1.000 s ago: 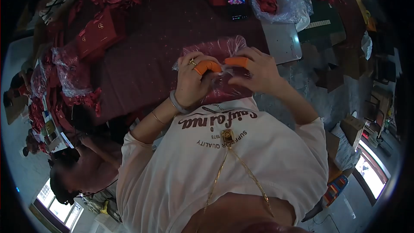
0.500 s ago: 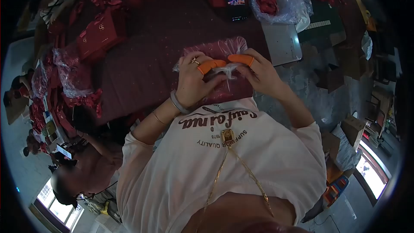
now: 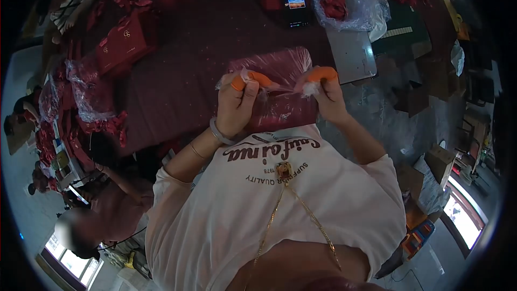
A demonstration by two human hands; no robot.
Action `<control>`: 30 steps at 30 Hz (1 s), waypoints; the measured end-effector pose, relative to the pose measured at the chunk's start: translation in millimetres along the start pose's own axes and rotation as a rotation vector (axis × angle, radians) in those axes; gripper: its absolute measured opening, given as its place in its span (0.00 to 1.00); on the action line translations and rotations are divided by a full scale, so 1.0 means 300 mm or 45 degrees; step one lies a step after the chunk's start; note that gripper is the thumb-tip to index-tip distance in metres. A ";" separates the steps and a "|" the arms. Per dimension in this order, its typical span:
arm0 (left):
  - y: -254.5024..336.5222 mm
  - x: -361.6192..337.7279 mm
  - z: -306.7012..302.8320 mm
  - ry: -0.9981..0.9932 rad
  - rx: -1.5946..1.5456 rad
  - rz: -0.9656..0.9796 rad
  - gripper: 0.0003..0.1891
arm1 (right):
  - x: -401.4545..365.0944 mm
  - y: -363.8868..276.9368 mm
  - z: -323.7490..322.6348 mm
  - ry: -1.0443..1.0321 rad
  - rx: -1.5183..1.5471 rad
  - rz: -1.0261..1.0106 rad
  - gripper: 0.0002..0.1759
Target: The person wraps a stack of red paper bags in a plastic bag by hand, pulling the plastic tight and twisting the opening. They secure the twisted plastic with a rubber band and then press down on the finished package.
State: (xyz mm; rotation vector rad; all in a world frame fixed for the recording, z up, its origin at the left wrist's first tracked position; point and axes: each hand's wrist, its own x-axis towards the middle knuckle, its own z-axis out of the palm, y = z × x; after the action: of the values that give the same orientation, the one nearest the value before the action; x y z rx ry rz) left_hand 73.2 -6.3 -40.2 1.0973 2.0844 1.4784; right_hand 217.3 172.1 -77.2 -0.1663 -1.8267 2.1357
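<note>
Two gathers of thin, clear plastic film (image 3: 293, 78) are pinched at the fingertips — one by the left hand (image 3: 237, 102), one by the right hand (image 3: 331, 96) — and it's stretched kinda tight between them. A bright orange finger cover (image 3: 258, 78) is worn on each. Right below the hands, a flat, rectangular dark-red package (image 3: 285, 114) is partly covered. A black, screen-lit phone (image 3: 295, 4) can be seen beyond.

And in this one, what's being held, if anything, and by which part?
Clear plastic film over the red package: the left hand and the right hand each grip a bunched end of it.
</note>
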 end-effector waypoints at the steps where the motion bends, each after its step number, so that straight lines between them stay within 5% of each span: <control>1: -0.004 -0.007 0.001 0.034 -0.126 -0.109 0.15 | -0.005 0.001 0.002 0.070 0.012 0.124 0.14; 7: 0.031 -0.010 0.009 0.174 -0.594 -0.231 0.17 | 0.043 -0.083 0.015 -0.311 -0.907 -0.221 0.28; 14: -0.023 -0.011 0.002 0.001 -0.310 -0.199 0.19 | 0.049 -0.059 0.000 -0.013 -0.891 -0.388 0.21; 16: -0.009 0.009 -0.010 -0.086 0.357 0.198 0.21 | 0.038 -0.059 0.005 0.127 -1.080 -0.453 0.19; 19: 0.034 0.055 -0.052 -0.312 0.156 0.324 0.23 | 0.036 -0.102 0.038 0.251 -0.844 -0.187 0.20; 23: 0.026 0.054 -0.052 -0.325 0.331 0.291 0.19 | 0.020 -0.086 0.018 0.266 -0.881 -0.227 0.14; 26: 0.013 0.048 -0.049 -0.379 0.375 0.287 0.17 | 0.030 -0.107 0.003 0.199 -1.399 -0.604 0.13; 28: -0.021 0.047 -0.038 -0.297 0.419 0.375 0.12 | 0.017 -0.124 0.022 0.314 -0.927 -0.509 0.18; 30: -0.023 0.049 -0.026 -0.299 0.466 0.387 0.11 | -0.021 -0.123 0.028 0.246 -0.849 -0.476 0.18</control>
State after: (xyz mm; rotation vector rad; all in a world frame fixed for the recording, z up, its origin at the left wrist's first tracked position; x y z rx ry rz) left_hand 55.9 -1.1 -41.3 1.7003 2.1369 1.0385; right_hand 227.1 167.0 -40.5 -0.1583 -2.1725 1.1729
